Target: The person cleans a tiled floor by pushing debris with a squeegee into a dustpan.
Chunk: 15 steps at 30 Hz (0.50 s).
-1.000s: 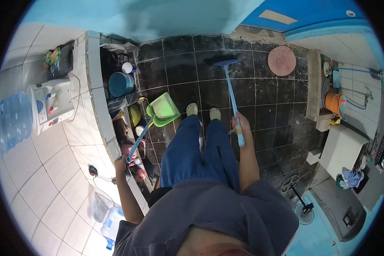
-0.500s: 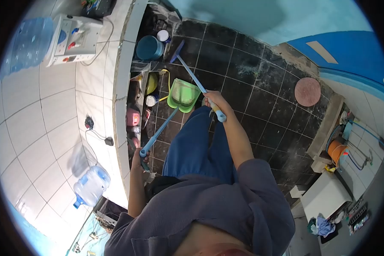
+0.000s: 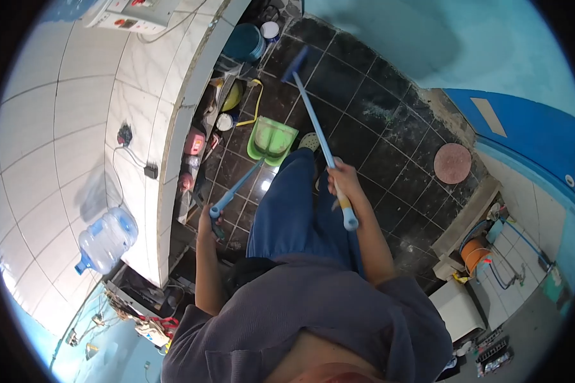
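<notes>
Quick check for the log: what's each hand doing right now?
Left hand: closed, holding the green dustpan by its blue handle.
Right hand: closed around the light blue pole.

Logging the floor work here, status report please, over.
Left hand holding green dustpan by its handle. Right hand gripping blue broom, its head out over dark tiles. Shoe close beside dustpan.

Stretching out as a black, square-tiled floor (image 3: 358,143), bearing a flat, round, pinkish disc (image 3: 452,163) and a pale, perforated clog (image 3: 309,142).
</notes>
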Tool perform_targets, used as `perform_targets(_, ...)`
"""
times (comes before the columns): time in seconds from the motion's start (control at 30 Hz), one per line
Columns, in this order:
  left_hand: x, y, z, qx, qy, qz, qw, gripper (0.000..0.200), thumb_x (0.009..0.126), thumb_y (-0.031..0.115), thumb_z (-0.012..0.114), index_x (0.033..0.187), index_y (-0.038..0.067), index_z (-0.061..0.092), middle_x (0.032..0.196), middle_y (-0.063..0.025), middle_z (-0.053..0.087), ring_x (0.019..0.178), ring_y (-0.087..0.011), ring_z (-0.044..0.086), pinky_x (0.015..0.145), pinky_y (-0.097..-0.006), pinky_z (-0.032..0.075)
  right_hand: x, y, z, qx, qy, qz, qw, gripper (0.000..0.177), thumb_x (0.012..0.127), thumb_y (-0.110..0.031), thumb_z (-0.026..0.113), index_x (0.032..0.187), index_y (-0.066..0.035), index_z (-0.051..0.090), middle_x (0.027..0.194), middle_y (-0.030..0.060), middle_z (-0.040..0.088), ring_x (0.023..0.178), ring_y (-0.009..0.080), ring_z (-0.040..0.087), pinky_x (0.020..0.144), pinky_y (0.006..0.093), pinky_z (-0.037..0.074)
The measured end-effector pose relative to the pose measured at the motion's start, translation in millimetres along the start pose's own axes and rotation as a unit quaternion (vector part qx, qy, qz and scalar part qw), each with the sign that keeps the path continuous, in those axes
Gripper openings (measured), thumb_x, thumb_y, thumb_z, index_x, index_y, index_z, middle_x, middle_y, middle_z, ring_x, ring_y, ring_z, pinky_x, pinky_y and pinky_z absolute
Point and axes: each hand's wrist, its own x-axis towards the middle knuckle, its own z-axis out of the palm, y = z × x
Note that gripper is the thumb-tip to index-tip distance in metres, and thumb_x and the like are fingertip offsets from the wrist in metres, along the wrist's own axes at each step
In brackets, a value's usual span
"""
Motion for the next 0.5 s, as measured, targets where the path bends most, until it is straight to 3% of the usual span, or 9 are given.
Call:
perform_targets(0.13,-8,14,-2,0.097,0.004,0.002,0.995,0.030,0.083,0.029,0.050,0.087,0.000,0.050,0.068,-0.0129,0.058,0.046,-0.0169,0.055,0.034,-0.0211,0.040,78,18,7,-0.006,-0.023,0.064,0.998,0.023,0.082,-0.010,0.052,0.103,0.000,0.052,0.054,0.0019,0.043,0.038,0.0108,0.045,0.034,0.0240,0.037)
perform_targets(0.2,-23,27,14,0.275,0.088,0.059,0.956,0.037,0.083,0.031,0.048,0.086,-0.005,0.052,0.070,-0.0149,0.059,0.049,-0.0212,0.059,0.038,-0.0233,0.045,93,27,-5,0.094,-0.036,0.078,0.992,0.022,0.082,-0.012,0.052,0.101,0.000,0.052,0.054,0.0030,0.043,0.040,0.0120,0.043,0.034,0.0253,0.034)
perform_targets(0.27,-18,41,-1,0.325,0.114,0.102,0.933,0.041,0.080,0.032,0.051,0.084,-0.009,0.052,0.064,-0.0143,0.060,0.050,-0.0218,0.061,0.044,-0.0268,0.049,75,33,-28,0.028,-0.018,0.080,0.996,0.028,0.082,-0.012,0.053,0.107,0.002,0.051,0.054,0.0035,0.042,0.039,0.0124,0.042,0.035,0.0255,0.033)
perform_targets(0.33,-22,68,5,0.501,0.161,0.101,0.844,0.040,0.077,0.031,0.054,0.080,-0.009,0.055,0.055,-0.0122,0.059,0.049,-0.0205,0.061,0.048,-0.0302,0.050,41,29,-45,-0.010,0.024,0.073,0.997,0.031,0.082,-0.011,0.052,0.109,0.004,0.050,0.055,0.0041,0.043,0.038,0.0132,0.042,0.034,0.0263,0.034)
perform_targets(0.37,-21,81,11,0.467,0.188,0.164,0.848,0.039,0.073,0.032,0.057,0.074,-0.007,0.058,0.049,-0.0104,0.057,0.047,-0.0215,0.060,0.052,-0.0328,0.050,26,30,-52,-0.027,0.059,0.078,0.995,0.030,0.081,-0.010,0.052,0.107,0.004,0.051,0.055,0.0045,0.044,0.038,0.0135,0.042,0.034,0.0266,0.034)
perform_targets(0.43,11,113,14,0.474,0.225,0.238,0.817,0.040,0.071,0.032,0.058,0.074,-0.007,0.058,0.056,-0.0169,0.059,0.055,-0.0282,0.062,0.057,-0.0370,0.049,10,28,-66,-0.103,0.113,0.080,0.985,0.028,0.079,-0.007,0.053,0.104,0.005,0.052,0.055,0.0054,0.046,0.037,0.0142,0.045,0.034,0.0269,0.037)
perform_targets(0.5,40,154,38,0.587,0.239,0.337,0.696,0.039,0.069,0.031,0.059,0.079,-0.006,0.056,0.071,-0.0237,0.060,0.071,-0.0340,0.062,0.066,-0.0407,0.048,-4,19,-75,-0.105,0.129,0.078,0.983,0.028,0.079,-0.007,0.053,0.105,0.005,0.052,0.054,0.0053,0.046,0.037,0.0143,0.045,0.034,0.0270,0.038)
